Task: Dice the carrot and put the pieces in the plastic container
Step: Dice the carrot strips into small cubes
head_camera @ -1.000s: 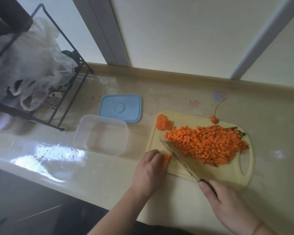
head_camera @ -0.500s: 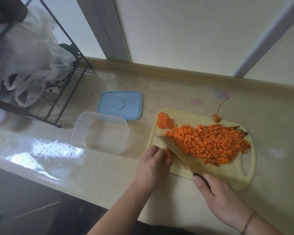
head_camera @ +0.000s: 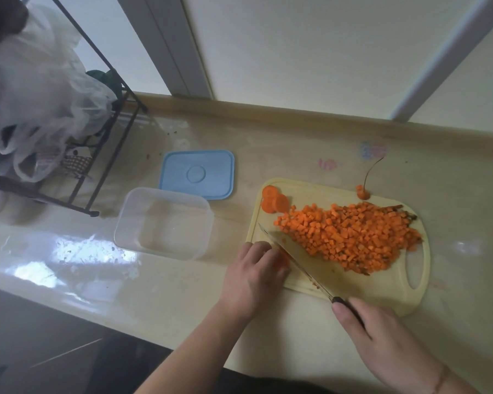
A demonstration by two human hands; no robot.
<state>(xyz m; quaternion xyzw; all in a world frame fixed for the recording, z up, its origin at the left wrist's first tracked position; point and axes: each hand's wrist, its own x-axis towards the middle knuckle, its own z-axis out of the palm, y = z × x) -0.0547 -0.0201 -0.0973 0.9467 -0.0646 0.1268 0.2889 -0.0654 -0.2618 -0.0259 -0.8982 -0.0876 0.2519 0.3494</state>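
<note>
Knife (head_camera: 293, 261) has edged further onto the carrot piece (head_camera: 283, 261) under the left hand (head_camera: 254, 275) since a second ago; right hand (head_camera: 382, 334) clamps the handle. Dicing nearly done. Diced pile (head_camera: 350, 237) sits right of blade, plastic container (head_camera: 162, 223) left, still empty.

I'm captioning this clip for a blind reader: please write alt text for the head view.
A right hand holds a knife against a carrot piece under the left hand on a yellow cutting board, beside a pile of diced carrot. An empty plastic container and blue lid sit left.

container (head_camera: 163, 223) left of board (head_camera: 382, 291), lid (head_camera: 196, 174) behind
</note>
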